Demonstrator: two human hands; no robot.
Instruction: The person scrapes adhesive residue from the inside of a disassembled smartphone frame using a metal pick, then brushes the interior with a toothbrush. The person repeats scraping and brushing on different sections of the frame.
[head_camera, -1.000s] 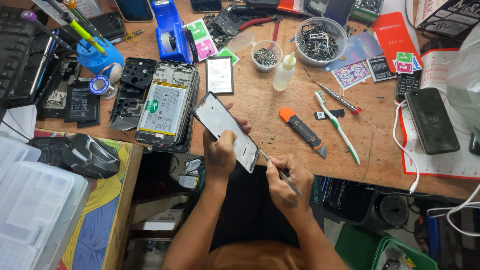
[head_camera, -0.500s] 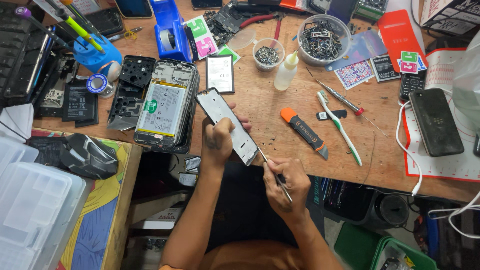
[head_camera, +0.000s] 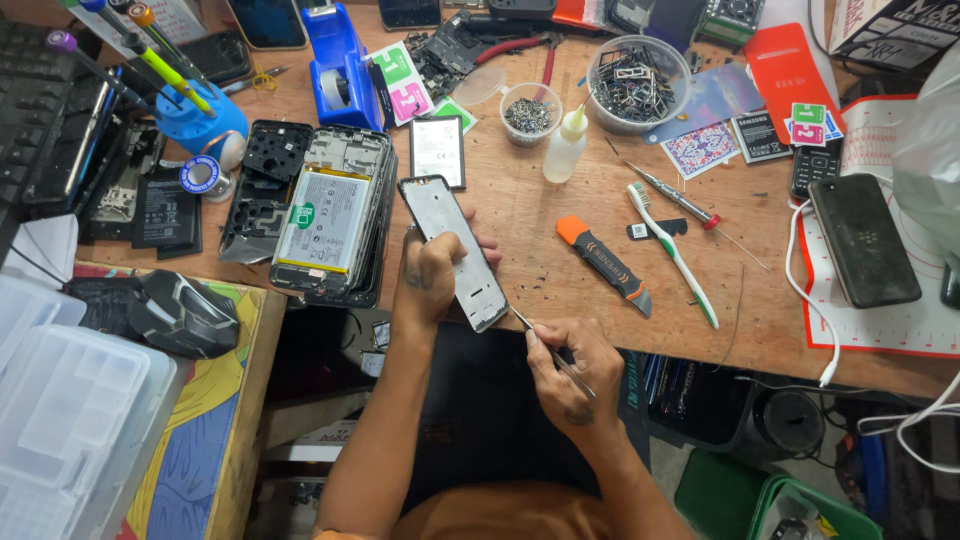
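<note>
My left hand (head_camera: 432, 282) grips a bare grey phone frame (head_camera: 452, 250), held tilted over the front edge of the wooden workbench (head_camera: 540, 215). My right hand (head_camera: 572, 372) pinches thin metal tweezers (head_camera: 545, 345), whose tip touches the frame's lower right corner. To the left of the frame lies an opened phone with a white battery (head_camera: 325, 218) showing. An orange-and-black pry tool (head_camera: 603, 265) and a white toothbrush (head_camera: 672, 253) lie to the right.
The bench holds a small bottle (head_camera: 565, 147), bowls of screws and metal parts (head_camera: 633, 78), a blue tape dispenser (head_camera: 338, 62), a blue tool stand (head_camera: 195, 110), a black phone (head_camera: 863, 240) on a mat, and a white cable (head_camera: 812, 290). Clear plastic boxes (head_camera: 60, 420) sit at lower left.
The tweezers' tip has stayed at the frame's lower corner while my right hand shifted slightly. The frame sits a little more upright in my left hand.
</note>
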